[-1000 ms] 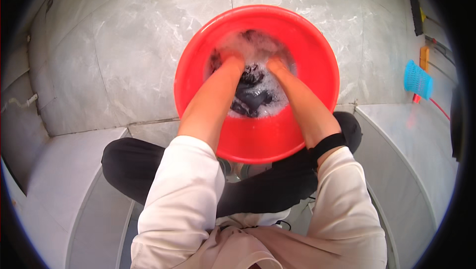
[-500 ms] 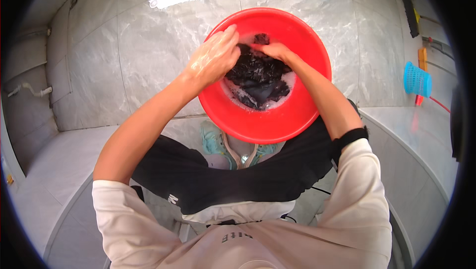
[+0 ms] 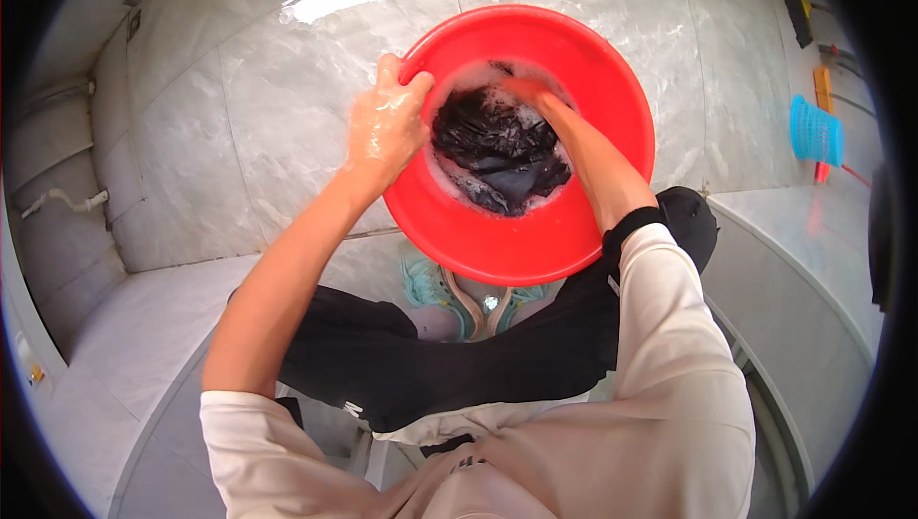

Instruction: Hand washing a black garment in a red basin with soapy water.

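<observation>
A red round plastic basin stands between my knees, holding wet black clothing in soapy water. My left hand grips the basin's left rim, with suds on its back and its fingers hooked over the edge. Inside the basin, my right hand is down in the foam at the far side of the black clothing. Motion blur and suds hide its fingers, so I cannot tell whether they hold any fabric. The clothing lies bunched, with white foam around it.
My feet in light green shoes are just below the basin. At the right hangs or stands a light blue perforated basket beside an orange strip. A white pipe runs along the left wall.
My left hand has moved from over the clothing out to the basin's left rim and taken hold of it. My right hand has stayed in the basin, now blurred in foam.
</observation>
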The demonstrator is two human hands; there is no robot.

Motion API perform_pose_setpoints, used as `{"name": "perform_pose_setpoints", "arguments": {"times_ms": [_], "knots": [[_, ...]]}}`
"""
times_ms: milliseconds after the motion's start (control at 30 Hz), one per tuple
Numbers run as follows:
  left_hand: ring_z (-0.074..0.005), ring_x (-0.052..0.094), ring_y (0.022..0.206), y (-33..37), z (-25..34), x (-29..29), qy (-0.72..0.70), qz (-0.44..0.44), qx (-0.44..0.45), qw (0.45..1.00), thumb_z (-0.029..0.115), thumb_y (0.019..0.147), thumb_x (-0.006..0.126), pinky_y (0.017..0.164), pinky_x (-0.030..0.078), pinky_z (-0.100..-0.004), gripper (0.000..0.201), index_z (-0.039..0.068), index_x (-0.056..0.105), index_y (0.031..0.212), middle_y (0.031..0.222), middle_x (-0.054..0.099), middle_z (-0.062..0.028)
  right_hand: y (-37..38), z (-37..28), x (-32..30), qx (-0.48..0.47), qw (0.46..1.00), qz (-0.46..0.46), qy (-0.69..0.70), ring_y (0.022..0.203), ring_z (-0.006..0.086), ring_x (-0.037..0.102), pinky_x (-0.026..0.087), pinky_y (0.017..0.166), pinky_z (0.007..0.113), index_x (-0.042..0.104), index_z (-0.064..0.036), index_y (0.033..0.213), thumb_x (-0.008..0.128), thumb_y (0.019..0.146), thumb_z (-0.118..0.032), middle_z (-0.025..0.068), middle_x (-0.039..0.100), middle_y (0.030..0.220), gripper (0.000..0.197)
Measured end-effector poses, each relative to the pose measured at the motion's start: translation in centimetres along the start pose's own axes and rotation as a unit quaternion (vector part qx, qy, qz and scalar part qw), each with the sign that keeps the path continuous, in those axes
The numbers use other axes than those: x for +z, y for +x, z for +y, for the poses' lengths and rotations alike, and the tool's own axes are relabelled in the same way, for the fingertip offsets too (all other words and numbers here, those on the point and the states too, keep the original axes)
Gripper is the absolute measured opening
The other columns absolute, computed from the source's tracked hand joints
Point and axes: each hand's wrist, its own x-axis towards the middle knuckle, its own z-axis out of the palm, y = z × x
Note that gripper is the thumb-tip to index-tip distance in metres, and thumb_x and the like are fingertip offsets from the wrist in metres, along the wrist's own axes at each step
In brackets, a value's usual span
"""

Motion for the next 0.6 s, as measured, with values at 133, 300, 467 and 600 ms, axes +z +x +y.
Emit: {"name": "perform_pose_setpoints", "arguments": {"times_ms": [133, 300, 467, 600], "knots": [[-0.0416, 0.063, 0.072, -0.1, -0.1, 0.3, 0.032, 0.015, 0.01, 0.999, 0.0, 0.068, 0.068, 0.063, 0.053, -0.0495, 0.026, 0.01, 0.059, 0.091, 0.104, 0.049, -0.0195, -1.4, -1.4, -1.0, -0.07, 0.996, -0.026, 0.045, 0.118, 0.025, 0.057, 0.043, 0.101, 0.038, 0.06, -0.0093, 0.129, 0.067, 0.081, -0.032, 0.0114, 0.062, 0.127, 0.053], [-0.0408, 0.063, 0.073, -0.2, 0.1, 0.3, 0.043, 0.004, -0.008, 0.999, -0.001, 0.068, 0.067, 0.066, 0.054, -0.0489, 0.025, 0.008, 0.06, 0.09, 0.105, 0.049, -0.019, -4.0, -4.7, -2.8, 0.028, 0.986, -0.11, 0.12, 0.112, 0.0215, 0.059, 0.045, 0.098, 0.035, 0.062, -0.0059, 0.126, 0.066, 0.084, -0.03, 0.0098, 0.064, 0.122, 0.048], [-0.0402, 0.063, 0.073, -0.4, 0.0, 0.1, 0.022, 0.007, -0.011, 1.0, -0.002, 0.068, 0.066, 0.066, 0.053, -0.0495, 0.022, 0.007, 0.06, 0.087, 0.104, 0.05, -0.0188, -8.7, -7.0, -6.8, -0.061, 0.992, -0.107, 0.027, 0.096, 0.0199, 0.065, 0.05, 0.086, 0.034, 0.066, -0.0028, 0.112, 0.073, 0.072, -0.026, 0.0089, 0.07, 0.102, 0.047], [-0.0403, 0.063, 0.074, -0.8, -0.8, 0.1, 0.019, 0.019, -0.008, 1.0, -0.002, 0.069, 0.065, 0.067, 0.053, -0.0499, 0.02, 0.007, 0.06, 0.086, 0.104, 0.05, -0.0186, -15.3, -12.0, -8.8, -0.143, 0.968, -0.131, -0.161, 0.098, 0.033, 0.065, 0.051, 0.087, 0.04, 0.069, -0.009, 0.105, 0.077, 0.061, -0.033, 0.0166, 0.069, 0.103, 0.051]]}}
